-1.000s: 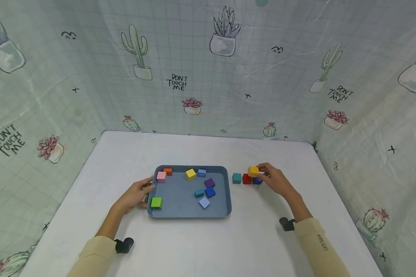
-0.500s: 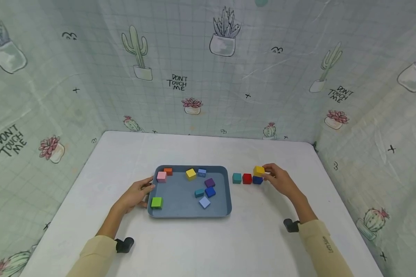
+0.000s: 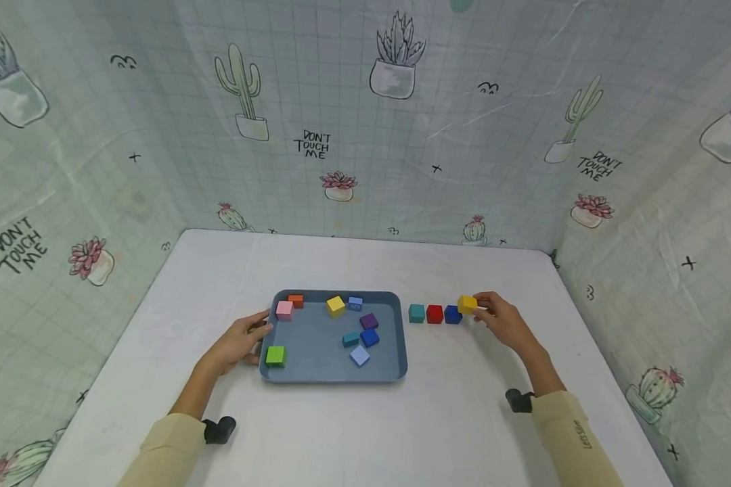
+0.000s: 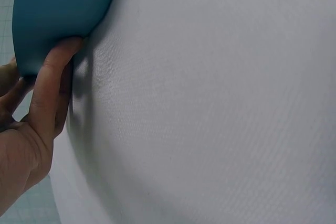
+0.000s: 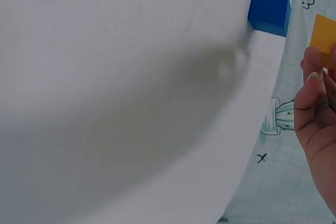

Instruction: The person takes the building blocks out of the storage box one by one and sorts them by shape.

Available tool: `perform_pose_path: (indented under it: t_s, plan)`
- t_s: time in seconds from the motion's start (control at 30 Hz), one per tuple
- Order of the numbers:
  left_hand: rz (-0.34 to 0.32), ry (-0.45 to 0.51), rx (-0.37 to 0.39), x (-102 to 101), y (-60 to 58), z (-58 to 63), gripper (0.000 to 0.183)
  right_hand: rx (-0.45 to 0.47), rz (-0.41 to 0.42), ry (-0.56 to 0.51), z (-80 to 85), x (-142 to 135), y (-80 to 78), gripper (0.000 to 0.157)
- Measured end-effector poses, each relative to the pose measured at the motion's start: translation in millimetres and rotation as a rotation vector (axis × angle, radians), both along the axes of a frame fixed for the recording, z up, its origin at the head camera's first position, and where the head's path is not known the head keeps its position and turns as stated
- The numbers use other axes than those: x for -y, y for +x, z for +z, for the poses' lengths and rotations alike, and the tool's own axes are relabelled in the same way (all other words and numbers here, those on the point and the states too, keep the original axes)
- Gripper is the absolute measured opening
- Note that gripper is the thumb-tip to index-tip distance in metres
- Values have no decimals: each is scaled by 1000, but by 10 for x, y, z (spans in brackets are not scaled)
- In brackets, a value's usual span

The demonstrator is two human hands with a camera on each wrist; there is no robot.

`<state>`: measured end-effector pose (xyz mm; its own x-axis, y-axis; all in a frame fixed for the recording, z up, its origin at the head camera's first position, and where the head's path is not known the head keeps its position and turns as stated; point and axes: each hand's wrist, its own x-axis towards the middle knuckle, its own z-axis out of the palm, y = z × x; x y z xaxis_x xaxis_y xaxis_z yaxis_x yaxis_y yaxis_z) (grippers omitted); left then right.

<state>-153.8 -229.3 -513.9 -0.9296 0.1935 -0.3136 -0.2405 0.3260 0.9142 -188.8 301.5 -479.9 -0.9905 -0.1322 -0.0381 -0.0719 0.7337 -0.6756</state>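
Note:
A yellow cube point(image 3: 467, 304) is pinched between the fingertips and thumb of my right hand point(image 3: 504, 320), up off the table. Just left of it a blue cube point(image 3: 453, 314), a red cube point(image 3: 434, 314) and a teal cube point(image 3: 417, 313) form a row on the table; the right wrist view has the blue cube point(image 5: 269, 12) below the held one. My left hand point(image 3: 236, 345) grips the left side of the blue-grey tray point(image 3: 317, 375), thumb over the rim. In the left wrist view, fingers bend against the underside of the tray point(image 4: 63, 9).
In the tray lie several blocks, among them a green cube point(image 3: 275, 356), a pink cube point(image 3: 284, 310), an orange block point(image 3: 296, 301), a yellow cube point(image 3: 336, 306) and a purple block point(image 3: 369, 321). A patterned cloth point(image 3: 365, 149) stands behind the white table point(image 3: 341, 433).
My right hand has carried the yellow cube rightward, from above the red and blue cubes to just right of the blue one. The left hand and tray stay put.

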Motion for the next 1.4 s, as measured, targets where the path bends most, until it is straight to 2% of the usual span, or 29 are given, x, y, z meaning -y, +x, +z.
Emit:
perform_pose_path:
  t_s: [0.3, 0.53, 1.03, 1.4]
  plan:
    - [4, -6, 4, 4, -3, 3, 59, 12, -36, 12, -66, -113, 13, 39]
    - [0, -5, 0, 4, 12, 9, 58, 44, -22, 53, -171, -114, 37, 36]
    - [5, -8, 1, -13, 17, 28, 59, 82, -14, 108, -233, -113, -35, 35]
    - [7, -17, 19, -17, -1, 48, 59, 44, 0, 103, -304, -137, -68, 36]
